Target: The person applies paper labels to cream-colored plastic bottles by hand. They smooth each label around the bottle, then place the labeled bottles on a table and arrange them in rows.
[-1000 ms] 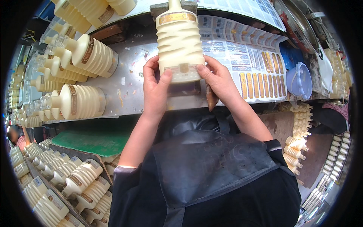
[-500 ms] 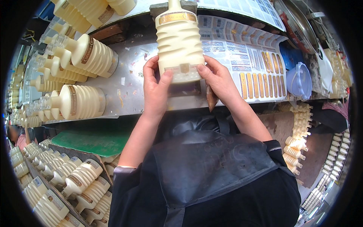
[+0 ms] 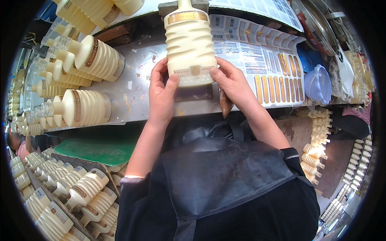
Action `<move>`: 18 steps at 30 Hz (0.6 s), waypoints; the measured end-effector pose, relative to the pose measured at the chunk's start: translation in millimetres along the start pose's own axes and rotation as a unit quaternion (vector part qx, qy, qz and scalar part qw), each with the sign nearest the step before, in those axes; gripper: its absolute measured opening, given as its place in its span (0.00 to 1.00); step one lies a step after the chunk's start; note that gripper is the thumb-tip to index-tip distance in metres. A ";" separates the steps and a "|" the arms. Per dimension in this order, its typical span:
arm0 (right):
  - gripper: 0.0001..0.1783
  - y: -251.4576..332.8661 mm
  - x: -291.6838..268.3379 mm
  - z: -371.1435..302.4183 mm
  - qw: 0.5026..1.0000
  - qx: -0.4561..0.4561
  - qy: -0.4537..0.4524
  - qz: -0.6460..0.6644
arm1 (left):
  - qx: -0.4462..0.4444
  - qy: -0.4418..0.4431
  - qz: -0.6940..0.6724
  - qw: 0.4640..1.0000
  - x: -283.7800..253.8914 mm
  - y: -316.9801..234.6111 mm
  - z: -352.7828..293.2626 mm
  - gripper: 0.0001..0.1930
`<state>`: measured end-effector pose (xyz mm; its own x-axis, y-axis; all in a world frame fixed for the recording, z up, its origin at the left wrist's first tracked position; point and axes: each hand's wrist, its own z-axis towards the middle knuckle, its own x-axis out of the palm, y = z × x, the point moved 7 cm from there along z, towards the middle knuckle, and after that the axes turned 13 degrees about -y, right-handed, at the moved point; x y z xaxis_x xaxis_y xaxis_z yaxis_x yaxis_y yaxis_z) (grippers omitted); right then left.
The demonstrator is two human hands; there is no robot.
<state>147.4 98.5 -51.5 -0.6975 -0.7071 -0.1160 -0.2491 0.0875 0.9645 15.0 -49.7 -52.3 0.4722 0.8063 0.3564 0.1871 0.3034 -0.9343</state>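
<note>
Here, holds 1 cream-coloured, wavy-ribbed bottle (image 3: 191, 46) between the left hand (image 3: 161, 94) and the right hand (image 3: 235, 84), base toward the body and neck pointing away, cut off by the upper edge of the view. Grasps with the left hand at the lower left side: thumb on the front face, fingers bent along the flank and partly hidden. Grips with the right hand at the lower right corner: thumb on the front near the base, other fingers mostly out of sight. Includes 2 labels on the visible face: 1 shiny gold strip (image 3: 187, 17) well beyond the fingers, and 1 pale band (image 3: 195, 70) between the thumbs. Just below the right palm, shows 1 brown, tapered piece (image 3: 225, 105), material unclear. To the right of the right hand, presents 1 white sheet (image 3: 246, 90) carrying gold, elongated labels (image 3: 277, 90) and, farther right, 1 lilac plastic bucket (image 3: 317, 86). To the left of the left hand, shows 1 grey metal tabletop (image 3: 134, 94) dotted with scraps, bearing clear-necked, cream-coloured ribbed bottles (image 3: 90, 107). Below and left of that hand, displays 1 flat green board (image 3: 98, 145); below both hands, 1 black apron (image 3: 229, 176).
</note>
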 end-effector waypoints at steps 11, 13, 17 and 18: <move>0.31 -1.4 1.0 1.0 1.000 -0.013 -0.002 0.013 | -0.008 -0.008 -0.008 1.000 0.6 -0.2 0.4 0.26; 0.31 -3.2 1.4 1.6 1.000 -0.015 0.000 0.019 | -0.009 -0.010 -0.008 1.000 0.6 -0.2 0.2 0.26; 0.32 -4.9 3.2 2.3 0.999 -0.018 0.005 0.038 | -0.009 -0.010 -0.008 1.000 0.3 0.8 -0.9 0.26; 0.31 -4.3 2.2 2.0 0.999 -0.024 -0.001 0.029 | -0.014 -0.010 -0.011 1.000 -0.2 1.9 -1.2 0.28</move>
<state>145.5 98.0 -56.4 -0.7117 -0.6998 -0.0604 -0.1761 0.0945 0.9798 16.2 -49.9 -54.1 0.4508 0.8091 0.3770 0.2211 0.3080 -0.9253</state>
